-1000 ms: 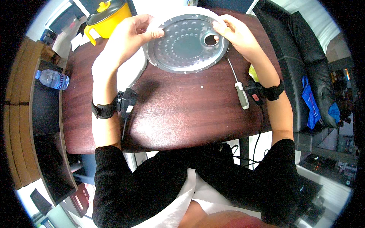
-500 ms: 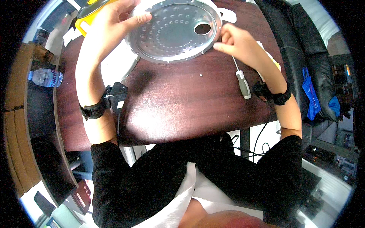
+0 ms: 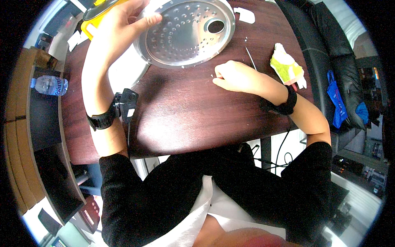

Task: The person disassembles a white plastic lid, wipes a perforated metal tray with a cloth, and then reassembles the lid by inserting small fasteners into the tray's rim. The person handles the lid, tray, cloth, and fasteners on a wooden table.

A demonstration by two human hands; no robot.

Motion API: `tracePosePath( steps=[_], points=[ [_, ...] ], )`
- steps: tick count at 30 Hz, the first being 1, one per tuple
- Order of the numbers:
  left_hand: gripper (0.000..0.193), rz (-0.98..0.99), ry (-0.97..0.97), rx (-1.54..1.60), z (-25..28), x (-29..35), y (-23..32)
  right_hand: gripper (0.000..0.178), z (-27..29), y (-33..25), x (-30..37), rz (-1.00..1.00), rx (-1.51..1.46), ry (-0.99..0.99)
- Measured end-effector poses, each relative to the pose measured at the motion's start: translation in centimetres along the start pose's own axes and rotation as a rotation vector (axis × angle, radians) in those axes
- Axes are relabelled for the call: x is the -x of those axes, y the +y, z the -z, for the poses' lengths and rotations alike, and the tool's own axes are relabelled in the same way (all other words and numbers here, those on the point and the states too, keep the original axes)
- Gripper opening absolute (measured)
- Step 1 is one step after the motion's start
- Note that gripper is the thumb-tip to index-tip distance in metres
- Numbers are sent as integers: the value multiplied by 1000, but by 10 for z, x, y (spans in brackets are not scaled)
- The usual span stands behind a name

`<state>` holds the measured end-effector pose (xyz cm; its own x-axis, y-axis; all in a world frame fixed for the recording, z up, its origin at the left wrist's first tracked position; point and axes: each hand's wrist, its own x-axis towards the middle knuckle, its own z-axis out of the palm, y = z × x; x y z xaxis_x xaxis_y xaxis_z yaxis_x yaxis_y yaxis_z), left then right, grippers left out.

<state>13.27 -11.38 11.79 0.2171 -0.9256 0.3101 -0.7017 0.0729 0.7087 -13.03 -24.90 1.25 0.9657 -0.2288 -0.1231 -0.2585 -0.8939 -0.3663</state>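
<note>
My left hand (image 3: 123, 24) grips the left edge of a round silver metal plate (image 3: 185, 37), its thumb lying on the upper face. The plate has many small dimples and one round hole near its right side, and it is tilted above the table. My right hand (image 3: 236, 76) is closed low over the tabletop, off the plate's lower right rim. Its fingertips are pressed together, and whatever they hold is hidden. A tiny white bit lies by those fingertips. The thin shaft of a screwdriver (image 3: 251, 58) shows beyond the hand, while its handle is covered by my right hand and forearm.
On the dark wooden table (image 3: 185, 111) lie a torn white-and-green wrapper (image 3: 285, 66) at right and a white piece (image 3: 245, 15) at the far side. A yellow container (image 3: 92, 22) stands far left. A water bottle (image 3: 50, 85) is on the shelf beyond the left edge.
My right hand has left the plate's right rim and moved left and toward me, down to the table, uncovering the wrapper and covering the screwdriver's handle. The plate shifted slightly left.
</note>
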Motion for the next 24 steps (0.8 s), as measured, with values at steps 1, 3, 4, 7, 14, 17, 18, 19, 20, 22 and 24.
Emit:
tracePosePath(
  steps=[1, 3, 4, 7, 14, 17, 18, 19, 20, 22, 24],
  points=[
    [43, -8, -6, -6, 1, 1, -1, 29, 7, -10, -3, -36, 11, -37],
    [35, 52, 9, -104, 2, 4, 14, 31, 7, -14, -6, -63, 36, -46],
    [28, 104, 17, -186, -3, 3, 40, 32, 2, -9, -4, -74, 51, -13],
    [36, 17, -10, -51, 1, 0, 15, 36, -7, -4, -8, 1, 121, 34],
    [45, -2, 22, -111, 2, 1, -2, 34, 7, -12, -6, 19, 121, -79],
    [47, -52, 25, 9, 2, -2, -6, 32, -6, 4, 3, 172, 119, 50],
    [37, 3, 64, -74, -2, 0, 14, 31, -9, 8, 2, 182, 130, 48],
    [28, 52, 98, -152, -8, 5, 51, 31, -11, 13, 3, 182, 141, 43],
    [18, 105, 134, -235, -11, 8, 72, 31, -12, 16, 4, 189, 151, 40],
    [22, 119, 161, -282, -11, 13, 67, 33, -7, 11, 1, 146, 151, 15],
    [25, 191, 151, -316, -11, 14, 78, 34, 5, -1, 2, 53, 108, -31]
  ],
)
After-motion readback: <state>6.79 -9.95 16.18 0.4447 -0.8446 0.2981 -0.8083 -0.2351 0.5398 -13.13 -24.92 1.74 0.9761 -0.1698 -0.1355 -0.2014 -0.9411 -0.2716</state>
